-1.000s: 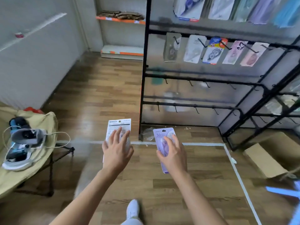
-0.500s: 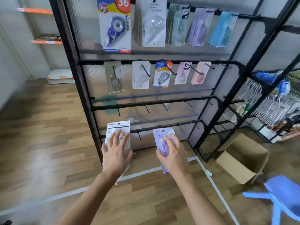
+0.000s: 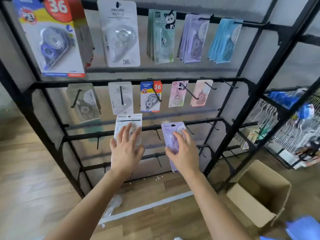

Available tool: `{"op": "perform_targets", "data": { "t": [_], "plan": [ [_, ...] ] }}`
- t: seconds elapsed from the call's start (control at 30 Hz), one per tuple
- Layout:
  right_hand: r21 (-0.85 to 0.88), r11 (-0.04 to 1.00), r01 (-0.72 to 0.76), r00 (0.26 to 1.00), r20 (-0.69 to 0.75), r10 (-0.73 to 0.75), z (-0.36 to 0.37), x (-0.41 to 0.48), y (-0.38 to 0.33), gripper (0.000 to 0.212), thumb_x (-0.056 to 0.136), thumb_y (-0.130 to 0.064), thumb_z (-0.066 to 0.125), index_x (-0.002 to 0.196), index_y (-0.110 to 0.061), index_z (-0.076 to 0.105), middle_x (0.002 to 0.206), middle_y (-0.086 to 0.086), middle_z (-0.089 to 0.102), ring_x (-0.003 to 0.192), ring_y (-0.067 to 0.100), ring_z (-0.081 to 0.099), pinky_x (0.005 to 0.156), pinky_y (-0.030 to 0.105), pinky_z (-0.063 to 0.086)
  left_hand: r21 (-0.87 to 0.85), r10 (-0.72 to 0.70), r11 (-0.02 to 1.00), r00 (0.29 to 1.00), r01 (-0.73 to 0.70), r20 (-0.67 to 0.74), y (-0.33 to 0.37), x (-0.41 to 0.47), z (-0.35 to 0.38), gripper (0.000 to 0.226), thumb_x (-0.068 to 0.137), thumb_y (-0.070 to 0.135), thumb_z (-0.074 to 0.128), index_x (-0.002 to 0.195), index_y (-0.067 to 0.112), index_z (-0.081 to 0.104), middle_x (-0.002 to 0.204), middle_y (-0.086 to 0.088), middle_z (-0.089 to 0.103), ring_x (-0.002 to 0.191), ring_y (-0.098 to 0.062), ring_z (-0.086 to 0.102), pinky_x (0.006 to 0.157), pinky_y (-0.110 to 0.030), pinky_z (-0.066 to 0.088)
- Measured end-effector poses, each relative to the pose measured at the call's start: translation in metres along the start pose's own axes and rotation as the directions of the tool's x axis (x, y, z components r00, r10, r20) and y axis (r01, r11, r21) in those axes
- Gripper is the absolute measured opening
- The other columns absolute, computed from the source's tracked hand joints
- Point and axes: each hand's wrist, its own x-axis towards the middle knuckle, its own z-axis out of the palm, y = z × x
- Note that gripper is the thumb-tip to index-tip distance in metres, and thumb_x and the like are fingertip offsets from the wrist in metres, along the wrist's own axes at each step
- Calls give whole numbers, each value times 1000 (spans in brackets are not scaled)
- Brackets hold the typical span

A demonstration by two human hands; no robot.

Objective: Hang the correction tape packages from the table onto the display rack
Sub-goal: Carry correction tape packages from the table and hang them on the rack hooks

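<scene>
Black display rack (image 3: 102, 82), cardboard box (image 3: 254, 207) just beside

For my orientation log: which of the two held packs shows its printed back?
The white pack in the left hand: rows of small print face the camera. The purple pack in the right hand shows its front, marked 36.
</scene>
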Motion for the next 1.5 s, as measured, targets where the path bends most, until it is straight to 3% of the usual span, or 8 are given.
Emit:
{"op": "perform_targets", "data": {
  "t": [0.2,0.33,0.47,0.7,1.07,1.3,1.5],
  "plan": [
    [90,987,132,988,-97,-123,-34,94,55,56,77,-24,75,127,-8,57,142,16,43,121,36,48,98,43,42,17,-3,1000,996,5,-84,64,69,33,58,88,25,61,143,21,42,153,-9,29,141,-31,22,103,-56,26],
    [114,958,264,955,-170,-243,-64,152,71,55,80,-25,73,130,-10,55,145,15,39,132,33,40,100,48,43,39,18,999,981,-11,-191,104,106,34,59,86,42,39,140,19,46,151,-9,33,139,-30,27,102,-58,29],
    [154,919,364,905,-293,-309,-93,203,67,57,79,-21,75,131,-7,55,144,19,40,133,34,40,99,54,42,31,44,999,956,-37,-290,127,131,26,62,84,43,36,139,17,48,148,-10,37,136,-25,25,100,-59,32],
    [131,884,449,808,-483,-339,-127,273,32,61,85,-28,69,138,-7,46,147,20,35,134,35,36,103,48,35,42,62,998,928,-50,-367,141,166,2,61,84,43,36,139,18,47,149,-8,34,137,-25,24,104,-56,28],
    [97,904,416,809,-494,-319,-134,309,14,58,84,-31,68,136,-14,51,151,13,30,138,32,29,103,47,33,58,62,997,917,-42,-395,146,185,-16,64,82,43,34,138,16,49,149,-10,35,137,-30,30,106,-57,28],
    [99,908,408,795,-527,-300,-115,313,21,56,79,-25,74,130,-11,56,146,18,38,133,39,37,101,52,35,42,58,998,915,-45,-398,137,189,-16,62,83,44,36,138,17,48,149,-10,36,137,-31,31,105,-58,29],
    [68,921,384,844,-430,-320,-99,348,22,56,82,-29,71,132,-12,52,152,15,28,138,36,27,105,46,33,41,60,998,920,-48,-387,135,189,-15,62,83,44,37,139,18,46,149,-8,36,136,-30,33,105,-56,29]
  ]
}}
